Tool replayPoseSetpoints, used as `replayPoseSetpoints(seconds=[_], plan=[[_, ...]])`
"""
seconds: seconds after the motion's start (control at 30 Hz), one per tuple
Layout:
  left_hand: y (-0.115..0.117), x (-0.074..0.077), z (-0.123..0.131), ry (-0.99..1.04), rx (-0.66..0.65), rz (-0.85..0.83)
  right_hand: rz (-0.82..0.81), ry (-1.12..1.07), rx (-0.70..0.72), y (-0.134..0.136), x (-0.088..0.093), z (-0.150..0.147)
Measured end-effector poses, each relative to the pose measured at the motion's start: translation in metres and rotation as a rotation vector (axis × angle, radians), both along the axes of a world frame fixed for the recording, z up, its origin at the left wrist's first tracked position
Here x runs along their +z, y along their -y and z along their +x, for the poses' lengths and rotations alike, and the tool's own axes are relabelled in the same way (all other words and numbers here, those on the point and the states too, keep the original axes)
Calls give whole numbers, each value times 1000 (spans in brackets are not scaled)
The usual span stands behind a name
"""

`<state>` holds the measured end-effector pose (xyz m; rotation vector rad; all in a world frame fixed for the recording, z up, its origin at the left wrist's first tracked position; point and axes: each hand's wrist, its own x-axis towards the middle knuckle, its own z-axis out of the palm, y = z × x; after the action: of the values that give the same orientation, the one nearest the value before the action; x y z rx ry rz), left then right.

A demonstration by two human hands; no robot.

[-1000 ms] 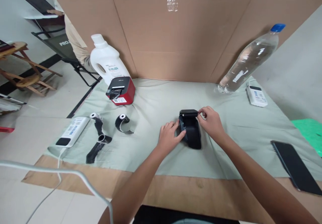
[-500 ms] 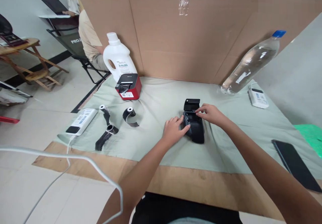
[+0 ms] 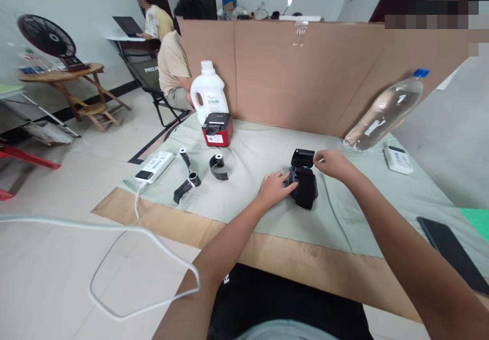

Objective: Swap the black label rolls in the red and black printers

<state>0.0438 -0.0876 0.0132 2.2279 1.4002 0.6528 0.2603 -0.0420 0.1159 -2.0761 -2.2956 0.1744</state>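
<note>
A small black printer (image 3: 304, 187) stands on the grey-green cloth (image 3: 252, 156) with its lid (image 3: 301, 157) tilted up at the far end. My left hand (image 3: 275, 188) grips the printer's left side, fingers curled against it. My right hand (image 3: 331, 162) is at the lid's right edge, fingers pinched together on it.
A red printer (image 3: 217, 129) and a white jug (image 3: 208, 94) stand at the back left. Two label rolls with black strips (image 3: 218, 165) and a white power strip (image 3: 155, 166) lie left. A water bottle (image 3: 385, 111), a white device (image 3: 398, 157) and a dark phone (image 3: 451, 252) are right. Cardboard walls the back.
The lid has swung up from nearly flat to open. My right hand moved from the printer's top to the lid's right edge. The camera tilted up and back.
</note>
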Motion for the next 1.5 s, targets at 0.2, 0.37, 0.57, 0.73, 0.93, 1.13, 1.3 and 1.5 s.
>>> replayPoseSetpoints(seconds=[0.2,0.37,0.57,0.73,0.93,1.13,1.3,1.5], plan=[[0,2,-2,42,-4,-2,-40,89,52,2,-14,-18],[-2,0,-1,59,-19,1,-77,172,-54,8,-29,-26],[-4,-3,-1,49,-21,7,-104,189,-45,5,-30,-35],[-3,-1,-1,55,-15,7,-119,159,7,1,-25,-34],[-4,0,-1,60,-20,12,-105,-20,33,-1,12,-21],[-20,4,-20,643,159,-38,-155,-660,110,18,49,-48],[-27,23,-49,853,189,181,18,-590,275,26,33,-83],[-18,27,-74,732,8,189,34,-695,347,21,11,-112]])
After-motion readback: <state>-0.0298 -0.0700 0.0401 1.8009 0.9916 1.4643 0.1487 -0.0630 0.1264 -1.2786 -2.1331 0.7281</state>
